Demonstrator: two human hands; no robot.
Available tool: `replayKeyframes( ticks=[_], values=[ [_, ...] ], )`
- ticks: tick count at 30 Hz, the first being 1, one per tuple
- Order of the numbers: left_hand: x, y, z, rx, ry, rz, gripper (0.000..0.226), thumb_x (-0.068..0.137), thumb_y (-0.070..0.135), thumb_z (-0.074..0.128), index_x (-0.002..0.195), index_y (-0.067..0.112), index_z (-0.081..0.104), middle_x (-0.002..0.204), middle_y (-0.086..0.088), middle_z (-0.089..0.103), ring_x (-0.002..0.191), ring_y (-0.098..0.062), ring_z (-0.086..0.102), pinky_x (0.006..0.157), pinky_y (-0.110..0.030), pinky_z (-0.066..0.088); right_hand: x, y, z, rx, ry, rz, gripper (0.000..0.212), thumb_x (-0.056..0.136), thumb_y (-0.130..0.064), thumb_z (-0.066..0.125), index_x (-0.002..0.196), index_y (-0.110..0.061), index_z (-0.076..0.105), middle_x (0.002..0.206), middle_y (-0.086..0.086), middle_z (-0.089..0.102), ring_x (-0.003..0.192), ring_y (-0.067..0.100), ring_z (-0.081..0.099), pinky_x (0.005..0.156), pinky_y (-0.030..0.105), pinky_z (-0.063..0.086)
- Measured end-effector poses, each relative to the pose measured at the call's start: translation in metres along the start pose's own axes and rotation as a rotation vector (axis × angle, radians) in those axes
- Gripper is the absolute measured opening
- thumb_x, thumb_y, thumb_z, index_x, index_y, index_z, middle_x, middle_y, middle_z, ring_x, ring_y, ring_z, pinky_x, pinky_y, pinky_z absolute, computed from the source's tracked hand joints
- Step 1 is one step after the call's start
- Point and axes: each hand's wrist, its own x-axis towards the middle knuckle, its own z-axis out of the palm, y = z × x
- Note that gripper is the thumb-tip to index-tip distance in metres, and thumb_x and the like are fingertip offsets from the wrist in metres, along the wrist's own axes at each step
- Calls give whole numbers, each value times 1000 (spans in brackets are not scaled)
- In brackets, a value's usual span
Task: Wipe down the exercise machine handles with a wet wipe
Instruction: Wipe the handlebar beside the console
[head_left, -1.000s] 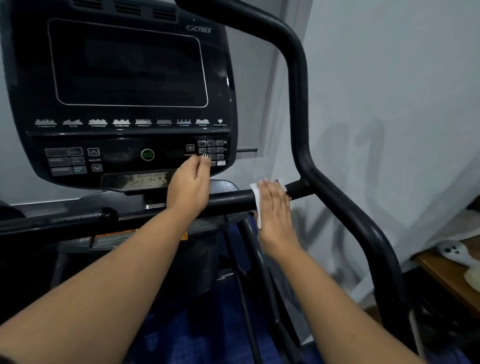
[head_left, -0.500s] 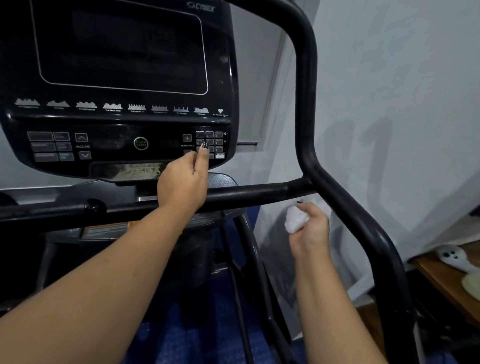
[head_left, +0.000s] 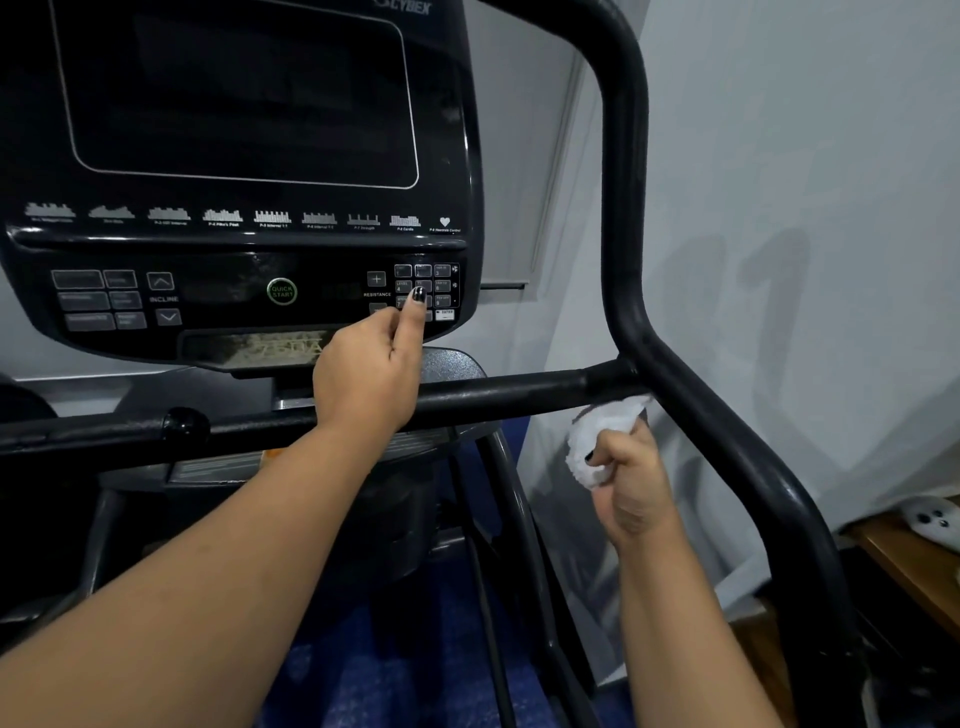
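A black horizontal handle bar (head_left: 509, 392) runs across the machine and joins a thick curved side handle (head_left: 727, 431) on the right. My right hand (head_left: 631, 483) grips a crumpled white wet wipe (head_left: 597, 436) just below the joint of the two bars; the wipe's top edge is at the bar's underside. My left hand (head_left: 371, 374) rests over the horizontal bar with its fingers curled over the bar's far side. One extended digit with a dark nail points up at the console keypad (head_left: 426, 288).
The black console (head_left: 249, 171) with a dark screen and a green quick-start button (head_left: 282, 291) stands above the bar. A grey wall is to the right. A wooden shelf (head_left: 914, 566) with a white object (head_left: 935, 519) sits at lower right. Blue floor lies below.
My right hand left the top of the horizontal bar, dropped below it and bunched the wipe, then rose toward the bar joint. My left hand stayed in place.
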Motion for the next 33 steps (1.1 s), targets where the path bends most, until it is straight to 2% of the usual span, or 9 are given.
replayKeyframes(
  ticks=[4,8,12,14,20,23,26,29,33],
  values=[
    [-1,1,0,0,2,4,72,84,71,15,74,18,62,67,-1,66,68,-21,62,66,-45,52,1,2,2,-81,55,27,39,51,2,46,90,-1,45,74,16,38,55,13,34,41,15,33],
    [0,0,0,-2,0,-1,72,84,72,15,74,18,62,65,0,66,67,-21,62,66,-45,52,15,10,22,-139,165,-4,38,64,-21,66,95,-19,44,54,-12,52,55,4,46,60,14,43],
    [-1,0,1,-14,0,-7,72,85,71,16,73,17,62,65,-1,66,66,-21,62,66,-46,52,34,9,48,-53,522,-11,57,83,-22,75,126,-8,41,112,2,58,100,14,58,85,21,45],
    [-1,0,0,-16,-3,-10,72,85,71,16,72,17,62,65,-1,66,66,-22,63,67,-47,52,48,5,54,64,701,-23,52,80,-18,79,122,-9,51,117,5,64,100,17,64,90,32,51],
    [0,-1,2,-24,0,-5,71,85,71,17,71,18,61,64,-1,65,66,-22,63,67,-48,53,65,5,38,128,582,-59,13,71,-3,80,77,-9,70,73,-1,71,66,8,66,85,35,54],
    [0,0,1,-23,-4,1,71,85,72,17,71,18,61,64,-1,66,65,-22,64,67,-48,53,64,8,22,104,295,-90,34,77,1,71,55,-24,67,46,-10,53,47,3,54,88,36,44],
    [0,0,1,-22,-9,-4,71,84,72,16,71,19,61,64,-1,66,66,-22,64,67,-48,53,63,5,36,189,502,-49,22,70,-4,79,68,-20,64,71,-1,66,70,10,64,101,45,49],
    [-1,1,0,-20,-6,-12,72,84,73,15,71,19,61,64,-1,66,65,-22,64,67,-48,53,64,-6,60,243,817,79,27,74,-8,80,85,-19,59,102,4,72,89,14,68,83,32,54],
    [-1,1,-1,-18,-13,-14,71,83,73,15,70,21,61,63,0,66,65,-23,63,67,-47,53,70,-13,68,339,892,126,32,76,-6,78,95,-23,59,100,-3,70,89,14,67,80,33,53]
  ],
)
